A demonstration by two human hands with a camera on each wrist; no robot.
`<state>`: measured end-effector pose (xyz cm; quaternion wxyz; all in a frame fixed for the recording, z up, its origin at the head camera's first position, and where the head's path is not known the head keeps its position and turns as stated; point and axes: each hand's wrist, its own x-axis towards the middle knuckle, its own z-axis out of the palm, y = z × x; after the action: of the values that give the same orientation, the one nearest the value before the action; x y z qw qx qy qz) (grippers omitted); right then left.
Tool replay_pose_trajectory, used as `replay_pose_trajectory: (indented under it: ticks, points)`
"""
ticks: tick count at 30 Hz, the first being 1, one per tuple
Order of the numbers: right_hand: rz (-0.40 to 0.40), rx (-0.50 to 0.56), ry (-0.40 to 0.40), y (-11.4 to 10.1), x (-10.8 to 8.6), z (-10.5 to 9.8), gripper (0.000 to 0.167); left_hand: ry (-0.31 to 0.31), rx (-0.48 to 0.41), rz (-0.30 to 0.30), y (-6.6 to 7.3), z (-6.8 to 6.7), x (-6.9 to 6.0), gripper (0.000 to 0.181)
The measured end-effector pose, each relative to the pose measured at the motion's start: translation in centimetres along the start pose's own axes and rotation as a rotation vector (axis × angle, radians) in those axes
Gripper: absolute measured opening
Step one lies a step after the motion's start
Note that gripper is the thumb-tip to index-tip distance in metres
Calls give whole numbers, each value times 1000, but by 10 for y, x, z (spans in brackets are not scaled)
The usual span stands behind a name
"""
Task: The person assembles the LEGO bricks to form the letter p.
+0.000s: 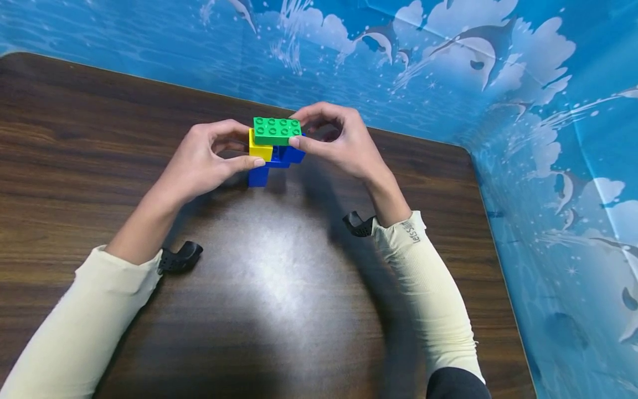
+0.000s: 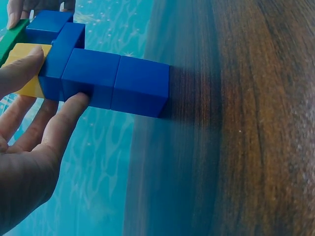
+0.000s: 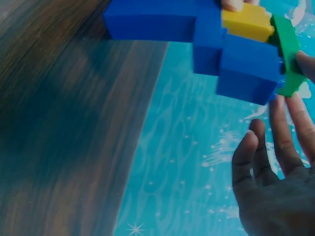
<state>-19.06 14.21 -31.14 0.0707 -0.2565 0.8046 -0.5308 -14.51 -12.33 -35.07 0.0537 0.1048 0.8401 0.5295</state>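
A small tower of toy building bricks stands near the table's far edge. Two blue blocks [image 2: 140, 86], stacked, make its column, with a longer blue brick [image 2: 64, 56] across the top. On that sit a yellow block [image 1: 260, 152] and another blue block [image 3: 248, 69], side by side. Uppermost is a green eight-stud brick [image 1: 277, 132], slightly tilted, with blue studs visible beneath it in the right wrist view. My left hand [image 1: 201, 160] pinches the yellow block between thumb and fingers, one fingertip touching the column. The right hand [image 1: 349, 141] grips the green brick's right end.
The dark wood-grain table [image 1: 279, 288] spreads toward me from the tower. A blue sheet [image 1: 149, 50] printed with dolphins and waves hangs behind the table and along its right side. Black wrist mounts [image 1: 181, 257] stick out at both cuffs.
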Motion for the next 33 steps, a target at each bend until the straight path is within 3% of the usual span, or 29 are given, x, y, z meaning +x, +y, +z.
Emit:
replay_pose_trajectory:
  ticks: [13,28,33]
  points:
    - [-114,-85,-13,2,1,6,29,-1,-4,11,-2,1,3,46]
    - [-97,-224,-54,-5,5,3,30,1,-2,17,-2,0,1,45]
    - [-94,-171,-30,-1,4,8,29,-6,4,6,-1,0,0,45]
